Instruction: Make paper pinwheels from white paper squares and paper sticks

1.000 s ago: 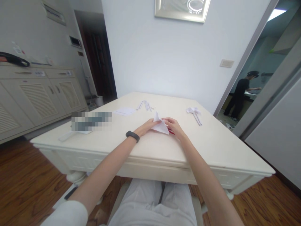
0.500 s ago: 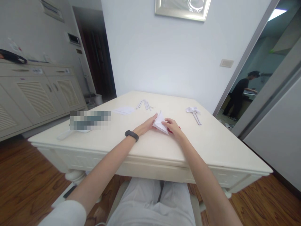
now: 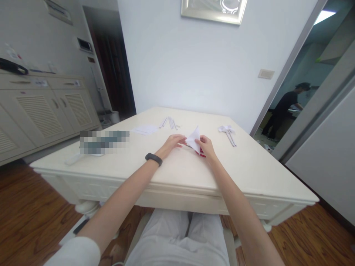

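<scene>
A folded piece of white paper (image 3: 193,138) stands up over the middle of the table, pinched between the thumb and fingers of my right hand (image 3: 205,146). Just left of it is my left hand (image 3: 174,142), its fingers apart and their tips close to the paper's left edge; whether they touch it I cannot tell. Partly hidden under the paper and my right hand lie scissors with red handles (image 3: 203,155). Further back on the table are several thin rolled paper sticks (image 3: 170,123).
Flat white paper sheets (image 3: 145,129) lie on the left of the cream table (image 3: 177,173). On the right is a paper flower with stick stems (image 3: 227,131). A blurred-out item (image 3: 104,142) sits near the left edge. Another person (image 3: 285,105) stands beyond the doorway.
My left hand has come off the paper and its fingers have spread. My right hand has turned the paper more upright, and more of the red handles shows.
</scene>
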A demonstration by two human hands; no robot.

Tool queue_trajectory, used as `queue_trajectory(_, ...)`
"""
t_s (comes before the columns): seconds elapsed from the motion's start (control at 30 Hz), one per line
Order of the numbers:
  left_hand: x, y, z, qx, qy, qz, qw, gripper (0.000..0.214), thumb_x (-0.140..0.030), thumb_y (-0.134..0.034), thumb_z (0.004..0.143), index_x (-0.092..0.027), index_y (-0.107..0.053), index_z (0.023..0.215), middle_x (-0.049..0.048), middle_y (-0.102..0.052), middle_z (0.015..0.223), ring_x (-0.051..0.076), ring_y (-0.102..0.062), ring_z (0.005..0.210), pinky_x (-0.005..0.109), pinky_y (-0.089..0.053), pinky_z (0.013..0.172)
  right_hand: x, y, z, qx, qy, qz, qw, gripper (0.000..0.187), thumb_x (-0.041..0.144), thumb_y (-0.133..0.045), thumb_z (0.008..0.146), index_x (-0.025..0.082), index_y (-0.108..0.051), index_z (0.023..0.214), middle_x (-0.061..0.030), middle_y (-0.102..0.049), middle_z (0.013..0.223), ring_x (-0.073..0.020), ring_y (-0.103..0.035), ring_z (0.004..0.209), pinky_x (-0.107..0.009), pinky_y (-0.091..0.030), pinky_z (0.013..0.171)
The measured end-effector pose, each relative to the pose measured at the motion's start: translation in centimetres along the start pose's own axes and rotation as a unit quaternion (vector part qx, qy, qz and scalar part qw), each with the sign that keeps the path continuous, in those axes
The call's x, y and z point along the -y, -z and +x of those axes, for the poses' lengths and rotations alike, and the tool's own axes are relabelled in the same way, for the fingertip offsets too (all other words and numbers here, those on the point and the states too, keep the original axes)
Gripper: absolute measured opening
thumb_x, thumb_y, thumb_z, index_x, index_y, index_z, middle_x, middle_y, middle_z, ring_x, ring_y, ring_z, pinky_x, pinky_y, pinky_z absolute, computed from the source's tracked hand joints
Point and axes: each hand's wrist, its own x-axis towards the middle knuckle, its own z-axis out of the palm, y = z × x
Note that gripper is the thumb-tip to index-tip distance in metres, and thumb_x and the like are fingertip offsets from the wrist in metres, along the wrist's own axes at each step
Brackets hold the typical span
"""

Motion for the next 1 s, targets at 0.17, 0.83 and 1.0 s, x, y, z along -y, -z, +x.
queue_trajectory(0.17,-0.3,-0.1,-0.2,0.010,-0.006,0.021,1.000,0.027,-0.032,-0.052,0.087,-0.013,-0.057,0.106,0.0079,-0.060,0.105,0.020,-0.060,0.091,0.040,-0.050,0.078,0.0,0.1,0.2,-0.014,0.012,-0.006,1.000,0.025,0.029,-0.052,0.088,0.015,-0.056,0.109,-0.0070,-0.059,0.107,-0.0174,-0.060,0.089,-0.036,-0.051,0.076)
queue_trajectory(0.83,1.0,0.3,0.5,0.004,-0.033,0.054,0.998,0.026,-0.029,-0.054,0.087,-0.013,-0.056,0.107,0.0080,-0.059,0.107,0.020,-0.059,0.092,0.040,-0.050,0.078,0.1,-0.2,-0.1,0.028,0.062,0.000,0.998,0.027,0.029,-0.053,0.088,0.014,-0.056,0.110,-0.0073,-0.059,0.109,-0.0187,-0.060,0.092,-0.038,-0.051,0.078)
queue_trajectory(1.0,0.9,0.2,0.5,0.009,-0.032,0.049,0.998,0.026,-0.029,-0.054,0.087,-0.013,-0.056,0.107,0.0080,-0.059,0.107,0.020,-0.059,0.092,0.040,-0.050,0.079,-0.3,-0.4,-0.1,0.057,0.061,-0.018,0.996,0.027,0.030,-0.054,0.087,0.013,-0.056,0.108,-0.0067,-0.060,0.107,-0.0187,-0.060,0.091,-0.038,-0.051,0.077)
